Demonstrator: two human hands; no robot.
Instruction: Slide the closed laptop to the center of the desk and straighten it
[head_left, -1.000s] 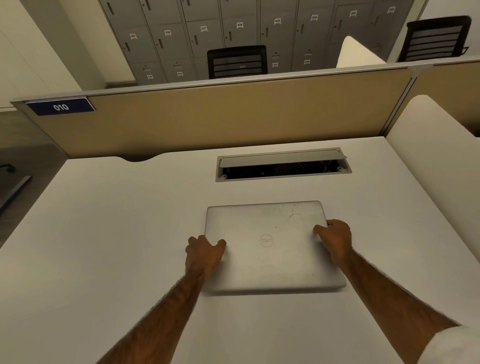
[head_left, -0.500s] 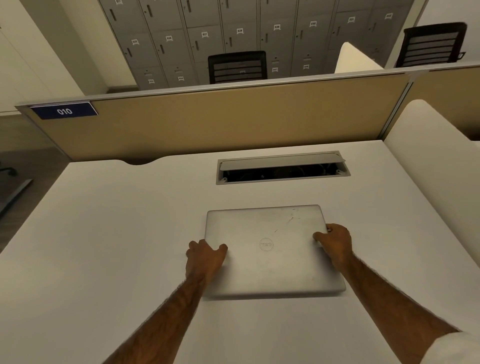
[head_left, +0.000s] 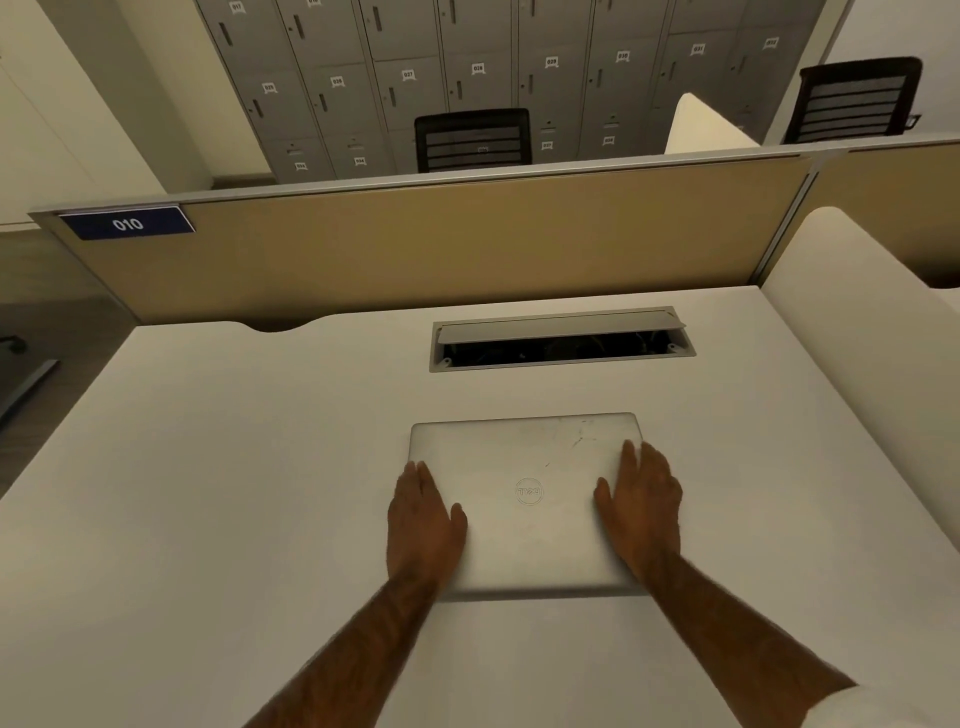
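Single head-worn wide-angle view, looking forward and steeply down, close over the desk (head_left: 208, 467), partition (head_left: 467, 249) beyond

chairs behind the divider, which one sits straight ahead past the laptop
The left black chair, straight beyond the laptop; the other chair stands far right.

This is a shared office. Beyond the hands, a tan partition panel (head_left: 467, 249) closes off the far edge of the white table (head_left: 208, 467), and a blue plate (head_left: 127, 223) reading "010" (a workstation number, by the look of it) sits at its upper left corner. Just ahead of the hands, a cable hatch (head_left: 561, 338) with its flap raised is cut into the table. Past the partition stand two black mesh chairs (head_left: 472, 139) and a wall of grey numbered lockers (head_left: 467, 57).
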